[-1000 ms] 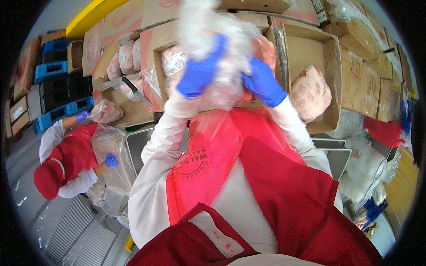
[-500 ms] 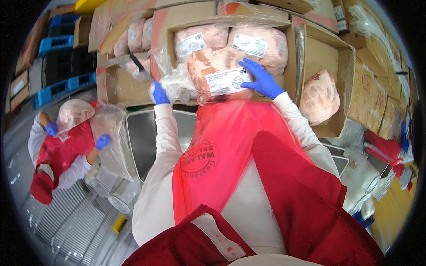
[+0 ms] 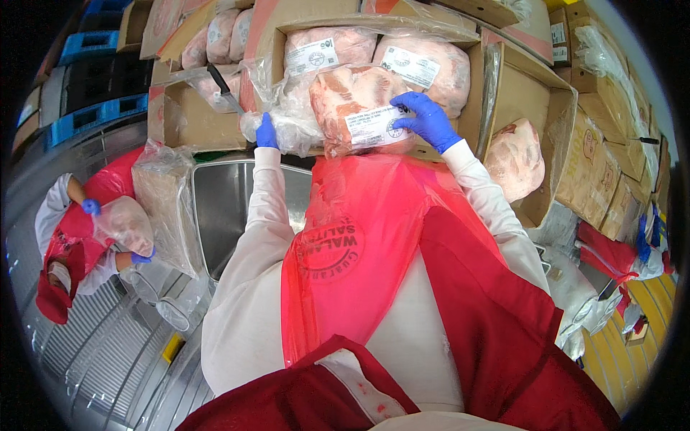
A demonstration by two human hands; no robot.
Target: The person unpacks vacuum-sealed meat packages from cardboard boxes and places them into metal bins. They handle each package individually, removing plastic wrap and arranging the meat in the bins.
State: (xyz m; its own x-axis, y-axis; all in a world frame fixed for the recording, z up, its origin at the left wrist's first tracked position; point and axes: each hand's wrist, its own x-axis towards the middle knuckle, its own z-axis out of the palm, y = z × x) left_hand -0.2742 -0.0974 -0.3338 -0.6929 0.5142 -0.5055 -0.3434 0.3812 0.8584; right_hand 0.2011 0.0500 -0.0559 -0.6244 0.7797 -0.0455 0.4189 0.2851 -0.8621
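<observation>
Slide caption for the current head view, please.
Blue-gloved right hand at the white label on a piece of meat; left hand at crumpled clear plastic beside it.

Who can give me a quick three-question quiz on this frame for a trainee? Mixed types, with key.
1. Multiple choice: what does the right hand touch?
A) the metal basin
B) the labelled meat piece nearest the wearer
C) the red apron
2. True or false: the black-handled knife lies farther left than the left hand.
3. Count: how many pieces of meat show inside the open carton on the right?

Key: 1 B; 2 true; 3 one.
</observation>
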